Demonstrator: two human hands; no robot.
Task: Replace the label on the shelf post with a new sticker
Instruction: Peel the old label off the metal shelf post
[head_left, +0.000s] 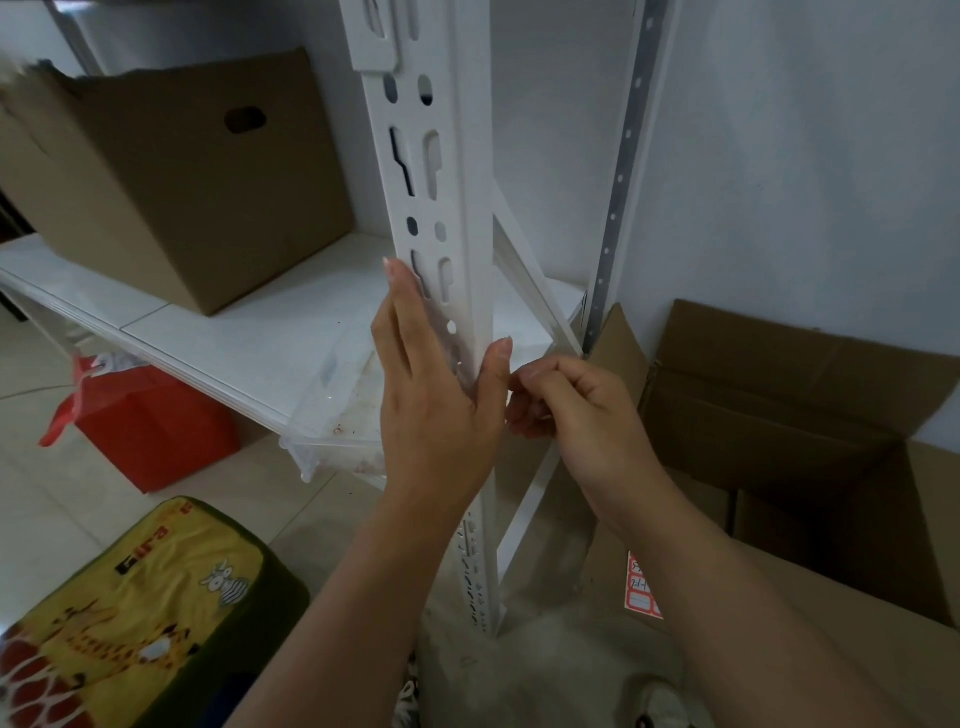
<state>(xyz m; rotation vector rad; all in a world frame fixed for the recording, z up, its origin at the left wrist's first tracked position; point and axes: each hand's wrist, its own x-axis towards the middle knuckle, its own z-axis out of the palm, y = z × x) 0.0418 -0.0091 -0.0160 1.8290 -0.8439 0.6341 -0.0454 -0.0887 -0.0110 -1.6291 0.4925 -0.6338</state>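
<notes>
While the left hand (431, 395) lay flat and straight-fingered against the white shelf post (457, 218), the right hand (566, 410) curled beside its corner edge, fingertips pinched together. Whether they held a label could not be told. A sticker sheet (641, 587) lay on the cardboard box (831, 597) below.

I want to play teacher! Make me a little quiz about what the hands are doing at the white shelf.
1. True or false: the left hand lies with straight fingers against the white shelf post.
2. Which hand has curled fingers beside the post's edge: A left, B right?
3. Fill in: on the shelf board stands a brown cardboard ____.

Key:
1. True.
2. B, the right hand; whether it pinches a sticker cannot be told.
3. box.
</notes>
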